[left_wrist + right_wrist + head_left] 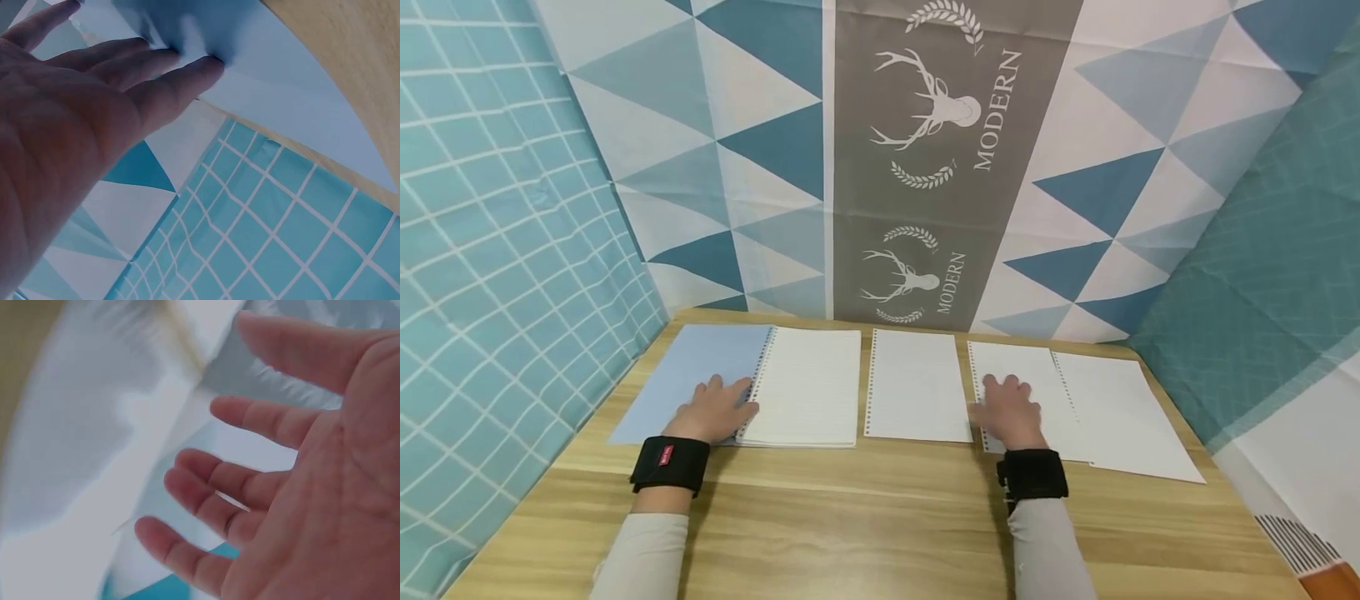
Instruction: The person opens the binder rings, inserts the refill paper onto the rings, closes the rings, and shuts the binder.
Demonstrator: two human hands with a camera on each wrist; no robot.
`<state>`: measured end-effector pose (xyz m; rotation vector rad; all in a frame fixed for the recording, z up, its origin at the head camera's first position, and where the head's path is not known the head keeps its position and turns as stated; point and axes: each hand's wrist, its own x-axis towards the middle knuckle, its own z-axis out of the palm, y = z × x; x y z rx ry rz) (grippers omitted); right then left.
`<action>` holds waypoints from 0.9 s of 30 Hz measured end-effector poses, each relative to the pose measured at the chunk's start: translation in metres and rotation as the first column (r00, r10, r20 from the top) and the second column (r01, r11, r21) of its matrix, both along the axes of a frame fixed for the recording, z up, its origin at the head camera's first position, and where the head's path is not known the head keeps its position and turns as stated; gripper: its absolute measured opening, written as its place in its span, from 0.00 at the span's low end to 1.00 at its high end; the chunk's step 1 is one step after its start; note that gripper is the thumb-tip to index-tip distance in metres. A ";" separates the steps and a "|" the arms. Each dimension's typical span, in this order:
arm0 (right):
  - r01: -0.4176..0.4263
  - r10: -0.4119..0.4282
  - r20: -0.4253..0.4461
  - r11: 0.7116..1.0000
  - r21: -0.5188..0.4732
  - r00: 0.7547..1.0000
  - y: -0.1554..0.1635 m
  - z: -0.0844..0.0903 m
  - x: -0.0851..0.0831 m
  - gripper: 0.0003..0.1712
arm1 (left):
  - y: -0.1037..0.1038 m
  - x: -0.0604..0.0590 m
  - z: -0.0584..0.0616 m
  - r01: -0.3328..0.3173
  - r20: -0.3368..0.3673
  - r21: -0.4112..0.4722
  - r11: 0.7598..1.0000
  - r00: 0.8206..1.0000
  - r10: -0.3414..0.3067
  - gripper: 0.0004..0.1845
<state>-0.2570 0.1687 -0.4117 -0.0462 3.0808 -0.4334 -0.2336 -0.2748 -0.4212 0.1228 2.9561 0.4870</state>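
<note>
An open spiral notebook lies at the left of the table, its blue cover (700, 354) folded out flat beside a lined white page (811, 383). My left hand (713, 412) is on the cover near the spiral, and in the left wrist view its fingertips meet the blue surface. Three loose sheets with punched edges lie to the right: one sheet (917, 385) alone, then a second sheet (1026, 360) partly overlapped by a third sheet (1131, 408). Over the second sheet's left part is my right hand (1009, 412). Its fingers (187, 553) are spread and grip nothing; contact with the paper cannot be told.
The wooden table (850, 517) extends in front of the papers. A patterned cloth (910, 167) hangs behind its back edge, with a blue checked cloth (497, 217) at the left and a teal one (1262, 275) at the right.
</note>
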 end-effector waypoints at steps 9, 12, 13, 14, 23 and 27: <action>-0.589 0.597 -0.182 0.802 0.103 0.781 -0.144 0.013 0.047 0.30 | -0.009 -0.002 0.007 0.185 -0.131 0.037 0.982 0.975 -0.178 0.20; -0.717 0.732 -0.107 0.681 0.148 0.673 -0.173 0.009 0.059 0.30 | -0.009 0.000 0.011 0.206 -0.091 0.036 0.978 0.975 -0.202 0.21; -0.743 0.756 -0.085 0.654 0.145 0.649 -0.180 0.008 0.062 0.31 | -0.009 0.001 0.012 0.208 -0.079 0.034 0.978 0.976 -0.205 0.22; -0.761 0.774 -0.070 0.632 0.144 0.629 -0.186 0.007 0.063 0.31 | -0.009 0.001 0.012 0.206 -0.071 0.032 0.978 0.977 -0.203 0.22; -0.763 0.773 0.036 0.617 0.193 0.634 -0.215 -0.010 0.061 0.33 | -0.011 0.002 0.012 0.222 -0.031 0.047 0.974 0.975 -0.221 0.18; -0.740 0.752 0.059 0.626 0.248 0.656 -0.216 -0.014 0.063 0.31 | -0.013 0.003 0.014 0.233 -0.029 0.045 0.971 0.972 -0.232 0.16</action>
